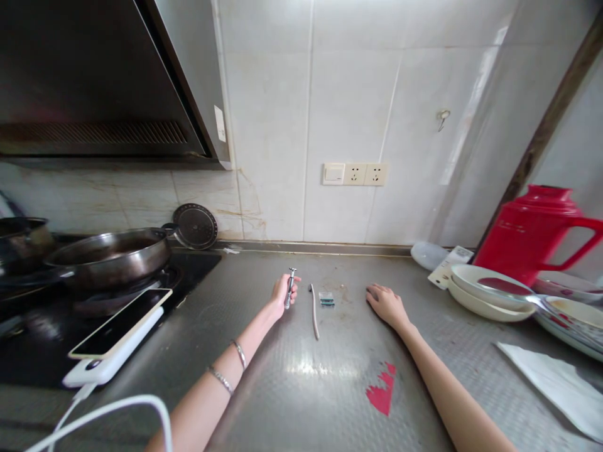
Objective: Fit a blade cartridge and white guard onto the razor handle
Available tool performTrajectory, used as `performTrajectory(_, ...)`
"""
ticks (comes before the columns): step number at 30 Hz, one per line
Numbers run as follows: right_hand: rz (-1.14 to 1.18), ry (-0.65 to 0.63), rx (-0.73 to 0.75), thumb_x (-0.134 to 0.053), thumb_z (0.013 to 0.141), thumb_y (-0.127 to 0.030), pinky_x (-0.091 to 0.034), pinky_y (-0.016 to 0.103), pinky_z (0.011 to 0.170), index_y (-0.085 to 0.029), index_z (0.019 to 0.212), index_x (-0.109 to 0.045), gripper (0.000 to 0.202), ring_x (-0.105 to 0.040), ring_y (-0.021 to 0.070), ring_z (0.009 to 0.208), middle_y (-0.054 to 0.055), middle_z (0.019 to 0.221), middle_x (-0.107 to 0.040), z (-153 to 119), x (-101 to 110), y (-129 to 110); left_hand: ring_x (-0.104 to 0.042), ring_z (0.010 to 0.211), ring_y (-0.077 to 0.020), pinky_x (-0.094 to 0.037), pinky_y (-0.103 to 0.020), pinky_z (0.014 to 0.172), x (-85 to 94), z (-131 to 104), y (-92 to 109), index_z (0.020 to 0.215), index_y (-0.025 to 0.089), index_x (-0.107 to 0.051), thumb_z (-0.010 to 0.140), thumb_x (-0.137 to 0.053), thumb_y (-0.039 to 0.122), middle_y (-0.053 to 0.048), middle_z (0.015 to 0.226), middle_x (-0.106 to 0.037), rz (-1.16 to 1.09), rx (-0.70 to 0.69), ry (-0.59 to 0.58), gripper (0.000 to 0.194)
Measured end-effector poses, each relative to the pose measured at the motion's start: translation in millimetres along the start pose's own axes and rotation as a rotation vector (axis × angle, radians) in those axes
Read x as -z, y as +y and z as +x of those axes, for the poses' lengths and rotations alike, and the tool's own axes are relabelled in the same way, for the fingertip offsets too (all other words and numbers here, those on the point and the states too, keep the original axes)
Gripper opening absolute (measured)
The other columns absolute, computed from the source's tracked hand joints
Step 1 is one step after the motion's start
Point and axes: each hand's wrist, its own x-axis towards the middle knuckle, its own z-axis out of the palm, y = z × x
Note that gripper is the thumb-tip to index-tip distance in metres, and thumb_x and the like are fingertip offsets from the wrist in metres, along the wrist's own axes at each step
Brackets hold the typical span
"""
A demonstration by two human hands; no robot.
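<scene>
My left hand (283,291) is closed around the handle of a razor (290,289), its T-shaped head pointing up and away from me. Just right of it, a thin, slightly curved whitish stick (315,314) with a dark tip lies on the metal counter (264,389). Beside the stick is a small clear case (326,299) with dark blue-green strips; its contents are too small to make out. Palm down on the counter, my right hand (387,304) rests to the right of the case with its fingers stretched out and holds nothing.
At left, a pan (113,254) sits on the black stove, with a phone (122,321) on a white power bank (113,351) and its cable nearby. Stacked bowls (490,307), a red thermos jug (527,238) and white paper (551,383) occupy the right. A red patch (382,395) marks the front.
</scene>
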Motion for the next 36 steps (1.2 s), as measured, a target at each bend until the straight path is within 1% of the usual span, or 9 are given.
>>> performTrajectory(3,-0.009,0.105,0.0,-0.038,0.084,-0.029,-0.034,0.036,0.091,-0.018,0.112,-0.059,0.036,-0.041,0.0235,0.117,0.011,0.125,-0.051,-0.8,9.8,-7.9,-0.042,0.038,-0.0056,-0.029,-0.016,0.034,-0.6,-0.4,1.1,0.082,0.014,-0.055,0.077,-0.043,0.032,0.005,0.05,-0.045,0.004,-0.095,0.002,0.022)
performTrajectory(6,0.015,0.161,0.029,-0.037,0.085,-0.029,-0.038,0.029,0.082,-0.019,0.099,-0.063,0.031,-0.05,0.0206,0.104,0.01,0.108,-0.06,-4.8,26.2,-31.8,-0.05,0.045,-0.0078,-0.039,-0.018,0.039,-0.7,-1.8,2.4,0.083,0.015,-0.057,0.075,-0.05,0.033,0.001,0.059,-0.054,0.022,-0.165,-0.002,0.021)
performTrajectory(11,0.068,-0.071,0.082,-0.035,0.086,-0.046,-0.038,0.024,0.059,-0.022,0.075,-0.063,0.039,-0.06,0.0175,0.071,0.005,0.072,-0.065,-27.2,42.6,-100.5,-0.056,0.053,-0.0107,-0.046,-0.022,0.046,-0.9,-4.6,7.1,0.085,0.015,-0.057,0.072,-0.058,0.037,-0.003,0.07,-0.062,0.056,-0.256,0.012,0.026)
performTrajectory(15,0.036,-0.205,0.185,-0.034,0.083,-0.056,-0.042,0.028,0.06,-0.019,0.074,-0.066,0.05,-0.064,0.0228,0.072,0.01,0.075,-0.068,-50.3,38.9,-147.4,-0.057,0.053,-0.011,-0.044,-0.02,0.045,-3.4,-7.9,11.7,0.083,0.014,-0.057,0.069,-0.062,0.041,-0.006,0.072,-0.065,0.113,-0.317,0.057,0.03)
performTrajectory(19,-0.037,-0.225,0.227,-0.032,0.085,-0.049,-0.046,0.034,0.065,-0.013,0.081,-0.068,0.051,-0.064,0.0286,0.079,0.017,0.085,-0.068,-62.5,33.8,-167.4,-0.059,0.054,-0.0122,-0.044,-0.02,0.044,-5.4,-9.8,13.0,0.082,0.014,-0.057,0.068,-0.063,0.043,-0.007,0.075,-0.066,0.158,-0.353,0.073,0.033)
performTrajectory(23,-0.031,-0.251,0.232,-0.028,0.087,-0.032,-0.047,0.035,0.067,-0.013,0.083,-0.068,0.044,-0.065,0.0269,0.08,0.017,0.088,-0.068,-63.5,31.8,-169.5,-0.062,0.057,-0.0149,-0.043,-0.02,0.043,-5.5,-8.1,10.8,0.083,0.014,-0.054,0.068,-0.064,0.042,-0.008,0.077,-0.067,0.188,-0.379,0.044,0.033)
performTrajectory(28,0.001,-0.25,0.192,-0.023,0.09,-0.031,-0.045,0.031,0.067,-0.016,0.082,-0.065,0.045,-0.065,0.0232,0.079,0.016,0.088,-0.068,-53.8,37.8,-158.4,-0.064,0.061,-0.0174,-0.044,-0.022,0.048,-5.9,-5.6,8.7,0.082,0.014,-0.053,0.066,-0.067,0.037,-0.008,0.076,-0.068,0.224,-0.412,0.023,0.031)
performTrajectory(32,0.102,-0.139,0.091,-0.024,0.09,-0.034,-0.042,0.026,0.063,-0.017,0.087,-0.06,0.04,-0.062,0.0188,0.072,0.012,0.083,-0.066,-34.1,50.2,-127.5,-0.064,0.064,-0.0164,-0.047,-0.024,0.059,-5.7,-6.1,8.5,0.076,0.015,-0.055,0.066,-0.067,0.032,-0.006,0.074,-0.067,0.322,-0.521,0.022,0.023)
performTrajectory(36,0.391,0.054,0.195,-0.023,0.09,-0.033,-0.041,0.024,0.066,-0.018,0.092,-0.057,0.037,-0.058,0.0161,0.071,0.006,0.076,-0.063,-14.5,58.8,-86.0,-0.063,0.069,-0.0154,-0.046,-0.023,0.064,-4.4,-6.0,6.4,0.072,0.017,-0.055,0.068,-0.066,0.029,-0.004,0.073,-0.067,0.455,-0.596,0.036,0.017)
